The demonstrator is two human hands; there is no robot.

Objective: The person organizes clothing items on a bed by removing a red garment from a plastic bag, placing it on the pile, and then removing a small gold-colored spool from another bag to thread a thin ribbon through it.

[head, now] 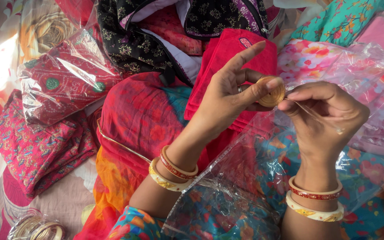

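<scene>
Above my lap: my left hand (227, 95) pinches a small roll of clear tape (271, 91) between thumb and fingertips, forefinger raised.
Right of it: my right hand (323, 113) nips the freed tape strip (316, 116), just beside the roll.
Strip's axis: runs from the roll down-right.
Room: a clear plastic bag (232, 191) lies beneath; folded red cloth (227, 58) behind.

Left hand (227, 95) pinches a roll of clear tape (271, 91). Right hand (323, 115), just beside the roll, grips its pulled strip. A clear plastic bag (241, 186) lies below the roll.
</scene>
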